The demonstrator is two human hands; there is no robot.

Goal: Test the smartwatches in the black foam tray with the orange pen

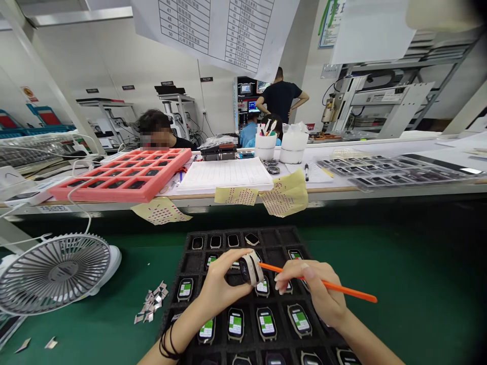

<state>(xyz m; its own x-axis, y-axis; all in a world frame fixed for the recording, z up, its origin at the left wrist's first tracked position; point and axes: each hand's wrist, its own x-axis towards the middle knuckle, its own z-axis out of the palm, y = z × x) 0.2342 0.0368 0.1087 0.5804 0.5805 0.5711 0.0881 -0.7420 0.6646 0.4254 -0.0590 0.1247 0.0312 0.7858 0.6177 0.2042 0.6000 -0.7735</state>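
- Above the black foam tray (pixel 287 238), the left hand (pixel 222 281) pinched what looked like two pale-rimmed watch cases (pixel 251 268) between thumb and fingers, held on edge and side by side.
- To their right, the right hand (pixel 312 286) gripped an orange stick (pixel 353 292) like a pen, thumb and fingers closed on it; its tip met or nearly met the pale rim, and contact could not be told.
- Beneath the hands, more watches (pixel 236 324) lay in the tray's compartments, many with green-and-white screens lit.
- Around the tray spread a green mat (pixel 399 274), with small scraps (pixel 152 302) and a fan (pixel 63 271) on the left.
- Beyond, a pink tray (pixel 140 195) sat on a white shelf (pixel 335 190).
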